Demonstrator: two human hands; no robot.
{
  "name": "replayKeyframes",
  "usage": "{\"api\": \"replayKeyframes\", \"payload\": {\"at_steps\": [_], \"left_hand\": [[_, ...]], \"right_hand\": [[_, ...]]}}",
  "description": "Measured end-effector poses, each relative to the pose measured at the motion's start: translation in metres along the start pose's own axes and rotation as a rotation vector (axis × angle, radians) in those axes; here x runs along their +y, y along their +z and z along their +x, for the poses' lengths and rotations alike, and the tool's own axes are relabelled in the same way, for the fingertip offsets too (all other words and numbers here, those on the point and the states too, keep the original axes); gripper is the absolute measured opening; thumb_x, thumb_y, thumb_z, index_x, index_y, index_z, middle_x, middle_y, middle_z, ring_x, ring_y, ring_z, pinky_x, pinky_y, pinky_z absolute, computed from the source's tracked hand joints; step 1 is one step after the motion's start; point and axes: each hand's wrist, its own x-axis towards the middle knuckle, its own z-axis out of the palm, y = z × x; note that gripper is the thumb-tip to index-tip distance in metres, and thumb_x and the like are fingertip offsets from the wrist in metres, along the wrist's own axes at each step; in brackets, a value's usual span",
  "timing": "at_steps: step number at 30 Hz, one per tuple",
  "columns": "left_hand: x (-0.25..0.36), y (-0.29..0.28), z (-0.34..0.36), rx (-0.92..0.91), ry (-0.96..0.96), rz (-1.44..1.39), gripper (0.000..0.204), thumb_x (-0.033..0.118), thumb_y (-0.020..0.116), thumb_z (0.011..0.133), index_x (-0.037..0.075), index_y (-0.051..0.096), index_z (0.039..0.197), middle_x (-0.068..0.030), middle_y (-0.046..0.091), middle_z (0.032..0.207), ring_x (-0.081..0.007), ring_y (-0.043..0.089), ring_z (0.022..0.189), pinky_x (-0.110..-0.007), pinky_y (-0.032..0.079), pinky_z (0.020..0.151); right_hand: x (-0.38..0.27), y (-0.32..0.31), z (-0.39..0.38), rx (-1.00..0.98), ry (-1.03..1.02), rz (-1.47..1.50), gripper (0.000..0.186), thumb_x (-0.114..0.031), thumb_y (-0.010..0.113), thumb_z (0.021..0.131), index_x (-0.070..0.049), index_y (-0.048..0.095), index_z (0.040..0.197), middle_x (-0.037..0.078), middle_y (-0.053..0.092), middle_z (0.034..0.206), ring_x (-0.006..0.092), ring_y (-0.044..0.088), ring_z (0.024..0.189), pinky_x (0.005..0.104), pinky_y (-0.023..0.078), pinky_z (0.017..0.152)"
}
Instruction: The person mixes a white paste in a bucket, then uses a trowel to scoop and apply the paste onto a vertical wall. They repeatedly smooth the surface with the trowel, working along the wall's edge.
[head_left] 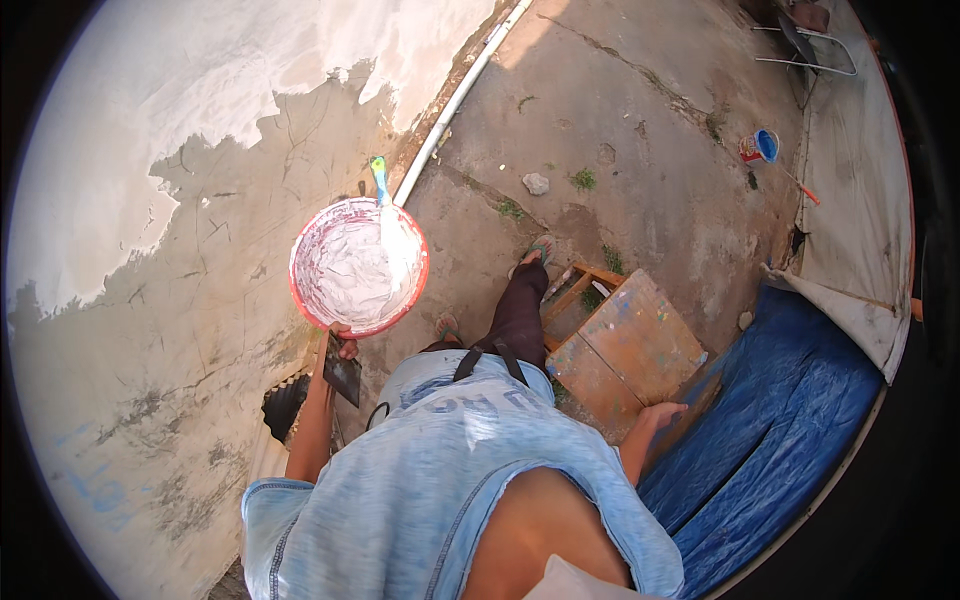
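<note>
Basin [378,328] of white paste [345,262] is out left, left hand [346,343] has its grip clamped on the near rim, dark plate [342,378] beside it; right hand [661,415] looks loose, nothing in it. One-sided hold, so if it slips, probably tips and slops paste.

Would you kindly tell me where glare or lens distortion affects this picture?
In the head view, glare bleaches the right part of the white paste in the basin, around the spatula; the head view's fisheye also bows the outer edge of the pale sheet, within black corners.
</note>
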Motion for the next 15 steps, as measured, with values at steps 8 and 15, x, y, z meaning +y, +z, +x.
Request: {"api": "replayKeyframes", "payload": {"at_steps": [8,15], "left_hand": [[0.011,0.138,0.066,-0.288,0.185,-0.343,0.022,0.014,0.044,0.099,0.005,0.052,0.080,-0.0024,0.045,0.057,-0.0130,0.046,0.048,-0.029,0.038,0.051],[0.023,0.276,0.152,-0.330,0.203,-0.353,0.019,0.017,0.046,0.099,0.004,0.057,0.089,-0.0021,0.044,0.059,-0.0125,0.043,0.048,-0.028,0.038,0.053]], "right_hand": [[-0.201,0.099,-0.055,0.052,-0.346,-0.483,0.094,-0.075,0.027,0.091,0.008,0.070,0.100,0.029,0.065,0.108,0.0421,0.061,0.103,0.0522,0.045,0.088],[-0.313,0.183,-0.024,0.123,-0.624,-0.545,0.084,-0.083,0.054,0.074,-0.002,0.064,0.054,0.012,0.058,0.056,0.0310,0.054,0.059,0.0473,0.039,0.060]]}}
